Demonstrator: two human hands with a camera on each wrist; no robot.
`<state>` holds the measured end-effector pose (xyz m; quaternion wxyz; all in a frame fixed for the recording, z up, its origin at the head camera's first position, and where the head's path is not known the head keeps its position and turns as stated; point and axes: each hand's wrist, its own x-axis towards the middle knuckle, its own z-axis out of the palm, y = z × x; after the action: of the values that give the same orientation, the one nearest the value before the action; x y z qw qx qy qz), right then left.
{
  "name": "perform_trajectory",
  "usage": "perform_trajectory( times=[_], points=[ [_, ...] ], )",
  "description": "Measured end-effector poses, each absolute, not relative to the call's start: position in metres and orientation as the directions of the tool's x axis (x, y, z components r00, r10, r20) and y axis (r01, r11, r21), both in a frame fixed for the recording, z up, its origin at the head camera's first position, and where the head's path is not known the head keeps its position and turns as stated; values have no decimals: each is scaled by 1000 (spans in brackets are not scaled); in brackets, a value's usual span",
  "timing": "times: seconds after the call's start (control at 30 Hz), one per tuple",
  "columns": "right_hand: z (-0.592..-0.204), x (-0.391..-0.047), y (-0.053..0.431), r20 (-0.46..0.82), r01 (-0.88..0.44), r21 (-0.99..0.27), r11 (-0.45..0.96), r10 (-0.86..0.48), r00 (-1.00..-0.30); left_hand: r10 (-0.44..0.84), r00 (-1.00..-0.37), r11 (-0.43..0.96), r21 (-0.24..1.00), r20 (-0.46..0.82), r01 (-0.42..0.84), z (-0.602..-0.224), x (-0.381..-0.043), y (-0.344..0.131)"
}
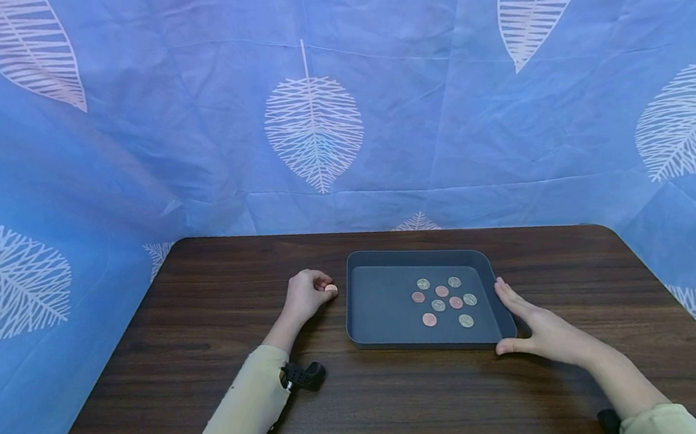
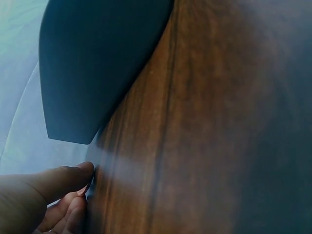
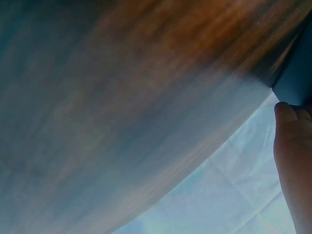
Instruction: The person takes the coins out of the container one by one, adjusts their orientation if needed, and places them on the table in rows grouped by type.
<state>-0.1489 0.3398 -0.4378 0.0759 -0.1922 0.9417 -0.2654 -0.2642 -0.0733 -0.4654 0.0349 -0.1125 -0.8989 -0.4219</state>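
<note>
A copper-coloured coin [image 1: 331, 288] is pinched between the thumb and fingers of my left hand [image 1: 308, 295], just left of the dark grey tray [image 1: 373, 306]. In the left wrist view that coin [image 2: 88, 186] shows only as a thin edge by the thumb. Several copper coins [image 1: 429, 319] and silver coins [image 1: 466, 320] lie flat in the tray, mostly in its right half. My right hand [image 1: 541, 327] rests against the tray's right end, fingers extended along the side and thumb at the near right corner. The right wrist view catches only the thumb beside the tray wall [image 3: 295, 80].
The tray stands on a dark wood-grain table [image 1: 406, 409], toward its far side. A blue cloth [image 1: 200, 140] with white leaf prints hangs behind the table and at both sides. A black strap [image 1: 306, 375] sticks out from the left wrist.
</note>
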Motion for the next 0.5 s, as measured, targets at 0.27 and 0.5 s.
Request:
perform_trajectory(
  times=[0.27,0.5],
  points=[
    [-438,-149,340,-40,-316,-528,788,-395,-918,171,-969,617,747,180,248,-467,-263,-73],
    [-438,-148,340,-48,-310,-540,783,-396,-917,159,-973,620,749,170,232,-468,-263,-73]
  ],
)
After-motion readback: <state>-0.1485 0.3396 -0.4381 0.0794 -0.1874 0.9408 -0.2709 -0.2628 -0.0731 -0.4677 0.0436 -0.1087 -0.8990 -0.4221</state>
